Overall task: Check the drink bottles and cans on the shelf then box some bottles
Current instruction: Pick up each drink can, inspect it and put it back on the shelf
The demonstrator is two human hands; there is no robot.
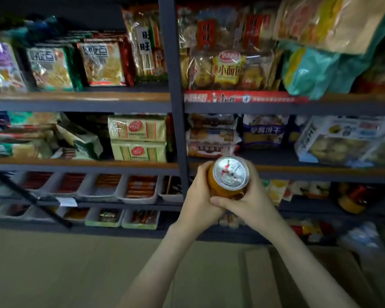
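An orange drink can [228, 177] with a silver pull-tab top faces the camera, tilted toward me in front of the shelf upright. My left hand [198, 196] grips its left side with curled fingers. My right hand [247, 200] wraps round its right side and underside, thumb across the bottom. Both hands hold the can at mid-height of the shelving. More drink containers, blurred, stand low on the right shelf [351, 201].
Dark metal shelving [176, 103] carries snack packets on the upper boards and white trays [140, 190] of small goods lower left. An open cardboard box [298, 276] lies on the pale floor at lower right. A dark rod [31, 198] leans across the lower left shelves.
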